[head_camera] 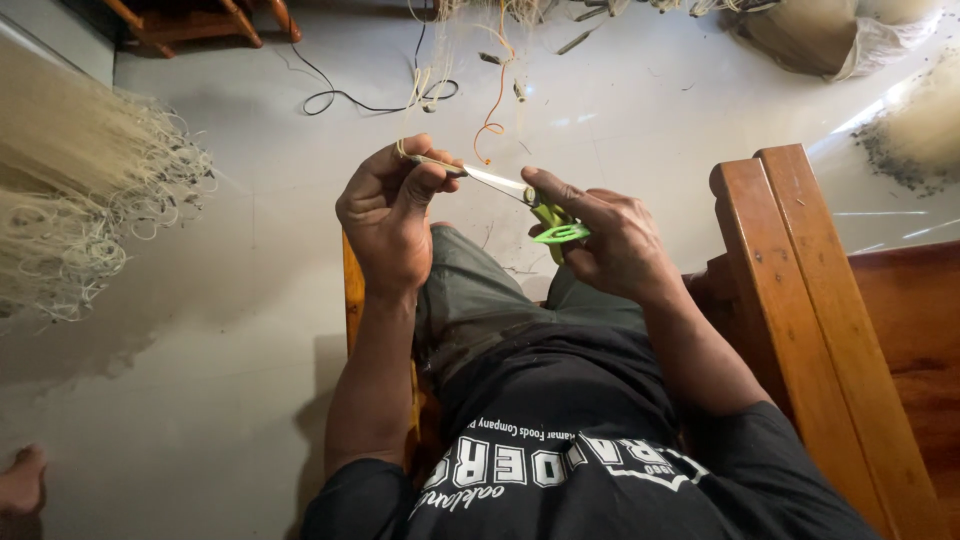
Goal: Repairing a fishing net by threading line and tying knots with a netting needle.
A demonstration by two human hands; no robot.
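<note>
fibre bundle (70, 190): pale straw-coloured strands, looped ends, lying on the grey floor (220, 330) at far left
foot (20, 480): bare, someone else's, bottom-left corner
black cable (370, 100): curls on the floor above the hands
left hand (390, 215): fingers curled shut, thumb and forefinger pinching the tip end of the scissor blades plus a few thin strands (425, 95) that run up from the pinch
scissors (520, 200): green handles, metal blades, held level between both hands over the lap; blades look closed
right hand (610, 245): clamped on the green handles, forefinger stretched along the blade toward the left hand
hands: close together, joined by the scissors, not touching each other
wooden armrest (810, 310): orange-brown, right of the right forearm
second fibre pile (920, 130): pale, far right on the floor
</note>
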